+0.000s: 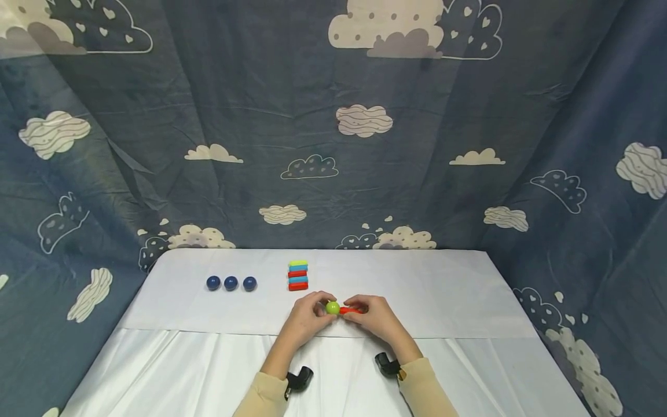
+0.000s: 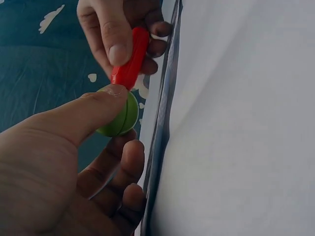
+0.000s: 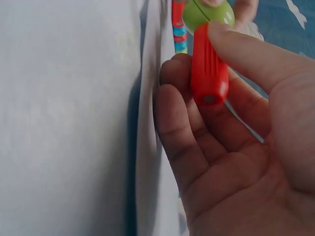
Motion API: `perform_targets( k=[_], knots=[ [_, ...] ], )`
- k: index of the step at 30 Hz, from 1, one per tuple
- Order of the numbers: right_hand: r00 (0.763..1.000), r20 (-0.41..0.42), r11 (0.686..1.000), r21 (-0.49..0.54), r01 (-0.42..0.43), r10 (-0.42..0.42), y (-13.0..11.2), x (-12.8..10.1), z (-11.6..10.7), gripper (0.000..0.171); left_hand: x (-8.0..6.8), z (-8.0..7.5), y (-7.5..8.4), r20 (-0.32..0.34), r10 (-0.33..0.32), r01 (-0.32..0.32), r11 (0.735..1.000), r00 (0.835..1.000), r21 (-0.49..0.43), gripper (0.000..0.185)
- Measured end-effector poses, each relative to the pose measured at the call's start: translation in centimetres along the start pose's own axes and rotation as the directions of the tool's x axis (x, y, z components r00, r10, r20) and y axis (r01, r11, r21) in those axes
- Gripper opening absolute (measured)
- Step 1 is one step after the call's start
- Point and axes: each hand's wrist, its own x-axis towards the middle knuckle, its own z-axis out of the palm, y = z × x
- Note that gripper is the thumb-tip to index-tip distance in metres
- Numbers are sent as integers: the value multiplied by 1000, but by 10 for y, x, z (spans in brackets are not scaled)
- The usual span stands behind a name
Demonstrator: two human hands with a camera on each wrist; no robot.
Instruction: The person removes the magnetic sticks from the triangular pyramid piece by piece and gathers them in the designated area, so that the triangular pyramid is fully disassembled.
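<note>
Over the middle of the white table (image 1: 417, 289) my two hands meet. My left hand (image 1: 312, 315) pinches a green ball (image 1: 332, 307) between thumb and fingers; the ball (image 2: 120, 115) shows a seam round it. My right hand (image 1: 367, 313) grips a short red stick (image 1: 350, 310) whose end touches the ball. In the right wrist view the red stick (image 3: 209, 73) lies between thumb and fingers, with the green ball (image 3: 206, 12) at its far tip. In the left wrist view the red stick (image 2: 130, 59) points down onto the ball.
Three dark blue balls (image 1: 231, 283) lie in a row on the table's left part. A small stack of coloured sticks (image 1: 298, 275), red, blue and green, stands just behind my hands. A dark cloud-patterned curtain (image 1: 333, 145) closes in the table on all sides.
</note>
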Motion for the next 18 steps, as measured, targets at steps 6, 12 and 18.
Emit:
perform_targets(
  k=[6, 12, 18],
  knots=[
    [997, 24, 986, 149, -77, 74, 12, 3, -2, 23, 2, -5, -5, -44, -66, 63, 995, 997, -81, 31],
    [995, 9, 973, 210, -97, 98, 15, 2, 0, 20, 2, -4, -8, -51, -115, 109, 989, 992, -100, 29],
    [994, 13, 960, 256, -111, 111, 16, 2, 1, 22, 2, -4, -9, -32, -122, 118, 987, 992, -108, 28]
  ],
)
